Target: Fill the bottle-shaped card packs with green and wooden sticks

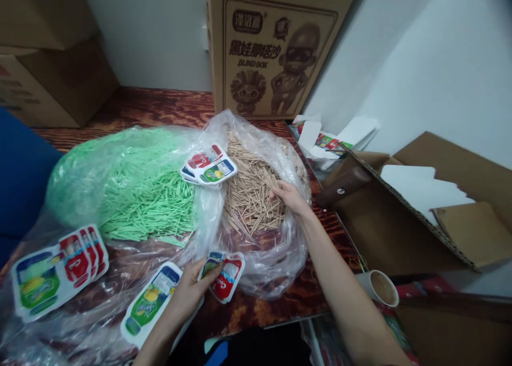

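Two clear plastic bags lie open on the dark wooden table [276, 310]. One holds a heap of green sticks [148, 195] and the other a heap of tan sticks [250, 190], both far too many to count.

The person's left hand [188, 291] grips one printed pack [224, 274] by its edge, thumb on top. It is held just above the table's near edge, in front of the tan heap. A second pack [150, 302] lies flat under that wrist.

The right hand [290, 198] rests on the right side of the tan sticks with its fingers bent down into them. I cannot tell whether it has pinched any.

At far left is a fanned stack of packs [56, 272], about four. A smaller stack [210, 166] of at least two sits where the bags meet.

One printed carton [276, 51] stands behind, and one open carton [420, 216] lies at right. Two more boxes [52, 62] are stacked at back left. A single paper cup [383, 287] sits by the right forearm.
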Action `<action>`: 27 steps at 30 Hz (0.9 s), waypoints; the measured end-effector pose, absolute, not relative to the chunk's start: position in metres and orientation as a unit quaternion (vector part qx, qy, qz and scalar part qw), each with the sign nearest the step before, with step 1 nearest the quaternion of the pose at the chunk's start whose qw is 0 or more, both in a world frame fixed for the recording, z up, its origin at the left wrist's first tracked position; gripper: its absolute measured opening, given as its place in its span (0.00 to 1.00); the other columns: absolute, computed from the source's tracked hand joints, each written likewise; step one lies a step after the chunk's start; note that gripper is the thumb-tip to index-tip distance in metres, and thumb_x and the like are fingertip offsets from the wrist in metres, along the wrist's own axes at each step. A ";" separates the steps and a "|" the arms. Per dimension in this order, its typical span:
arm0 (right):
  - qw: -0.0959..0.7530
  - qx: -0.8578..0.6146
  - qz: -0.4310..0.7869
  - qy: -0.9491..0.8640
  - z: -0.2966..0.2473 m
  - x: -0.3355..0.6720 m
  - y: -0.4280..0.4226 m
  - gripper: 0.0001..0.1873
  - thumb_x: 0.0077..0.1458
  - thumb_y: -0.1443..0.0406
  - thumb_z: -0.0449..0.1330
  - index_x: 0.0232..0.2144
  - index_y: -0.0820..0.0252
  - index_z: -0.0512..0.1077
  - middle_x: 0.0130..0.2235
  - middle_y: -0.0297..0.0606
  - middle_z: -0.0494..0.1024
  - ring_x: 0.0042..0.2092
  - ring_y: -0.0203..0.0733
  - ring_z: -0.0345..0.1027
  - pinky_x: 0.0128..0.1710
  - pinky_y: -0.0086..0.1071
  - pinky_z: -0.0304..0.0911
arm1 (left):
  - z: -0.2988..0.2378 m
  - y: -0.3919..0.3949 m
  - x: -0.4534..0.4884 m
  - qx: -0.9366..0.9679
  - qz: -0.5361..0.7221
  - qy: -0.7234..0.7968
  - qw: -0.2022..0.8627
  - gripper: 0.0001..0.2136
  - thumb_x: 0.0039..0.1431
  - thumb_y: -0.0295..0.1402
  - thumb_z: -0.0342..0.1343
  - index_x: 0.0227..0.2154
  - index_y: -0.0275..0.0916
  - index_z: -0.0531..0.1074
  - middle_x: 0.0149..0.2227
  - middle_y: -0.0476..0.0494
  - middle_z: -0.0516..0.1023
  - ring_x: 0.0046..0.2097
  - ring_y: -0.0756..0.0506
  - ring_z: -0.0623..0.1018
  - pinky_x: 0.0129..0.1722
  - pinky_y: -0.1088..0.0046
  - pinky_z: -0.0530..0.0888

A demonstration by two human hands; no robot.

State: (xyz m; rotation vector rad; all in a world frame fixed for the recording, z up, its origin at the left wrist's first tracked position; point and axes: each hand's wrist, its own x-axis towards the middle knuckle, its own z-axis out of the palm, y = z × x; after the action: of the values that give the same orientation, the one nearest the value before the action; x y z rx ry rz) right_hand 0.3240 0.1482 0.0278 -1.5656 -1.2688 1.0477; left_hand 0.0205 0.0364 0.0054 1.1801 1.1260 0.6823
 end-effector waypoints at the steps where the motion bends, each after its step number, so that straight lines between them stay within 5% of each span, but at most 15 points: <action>1: 0.423 -0.611 0.445 -0.500 0.030 0.325 0.151 0.08 0.47 0.62 0.58 0.21 0.59 0.65 0.22 0.31 0.75 0.25 0.36 0.70 0.33 0.30 0.64 | 0.004 0.036 0.021 0.514 0.298 0.491 0.637 0.11 0.50 0.40 0.61 0.25 0.36 0.76 0.26 0.47 0.78 0.30 0.45 0.73 0.31 0.74 0.69; 7: 0.474 -0.525 0.504 -0.496 0.046 0.321 0.158 0.08 0.49 0.61 0.60 0.28 0.59 0.66 0.24 0.34 0.78 0.32 0.42 0.76 0.43 0.38 0.65 | 0.001 0.036 0.024 0.507 0.302 0.487 0.644 0.12 0.49 0.41 0.61 0.22 0.36 0.75 0.23 0.48 0.76 0.28 0.47 0.71 0.29 0.75 0.68; 12: 0.520 -0.504 0.425 -0.543 0.061 0.308 0.149 0.08 0.54 0.60 0.57 0.31 0.58 0.65 0.29 0.37 0.80 0.44 0.46 0.74 0.52 0.43 0.60 | 0.001 0.034 0.023 0.492 0.305 0.491 0.651 0.12 0.50 0.41 0.61 0.22 0.37 0.75 0.24 0.49 0.76 0.28 0.47 0.71 0.30 0.76 0.67; 16: 0.553 -0.543 0.344 -0.530 0.061 0.285 0.125 0.07 0.57 0.60 0.53 0.35 0.57 0.64 0.31 0.37 0.79 0.40 0.44 0.73 0.49 0.41 0.62 | 0.004 0.035 0.015 0.459 0.319 0.522 0.644 0.12 0.49 0.41 0.62 0.21 0.36 0.74 0.23 0.49 0.75 0.28 0.47 0.72 0.30 0.76 0.67; 27: 0.503 -0.568 0.429 -0.491 -0.031 0.213 0.043 0.08 0.59 0.59 0.52 0.33 0.56 0.67 0.33 0.35 0.75 0.38 0.41 0.69 0.42 0.34 0.62 | -0.009 0.034 0.002 0.385 0.360 0.539 0.657 0.12 0.48 0.41 0.63 0.26 0.35 0.76 0.25 0.45 0.78 0.28 0.47 0.75 0.31 0.74 0.70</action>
State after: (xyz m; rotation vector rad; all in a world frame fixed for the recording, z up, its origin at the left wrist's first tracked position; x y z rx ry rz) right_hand 0.2135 0.0433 -0.0308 -1.3706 -1.1847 1.0360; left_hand 0.0024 0.0341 -0.0085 0.8720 1.2213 0.8152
